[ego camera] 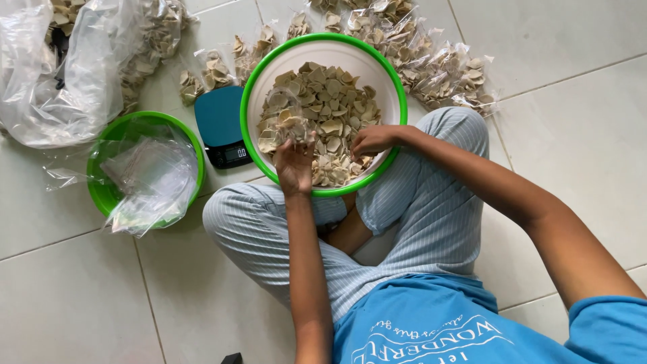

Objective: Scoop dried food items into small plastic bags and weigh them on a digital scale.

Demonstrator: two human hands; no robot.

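While the large green-rimmed basin (397, 101) sits on the tiled floor (573, 135) against the person's crossed legs, pale beige chips (330, 108) fill it. Left hand (294, 165) grips a small clear bag (283, 121), part-filled with chips, at the basin's near-left side. Right hand (373, 140) is pinched closed on a few chips just beside it. Teal digital scale (222, 128) touches the basin's left. Farther left: smaller green basin (108, 195) holding empty clear bags (151, 178). Filled packets (438, 67) lie behind.
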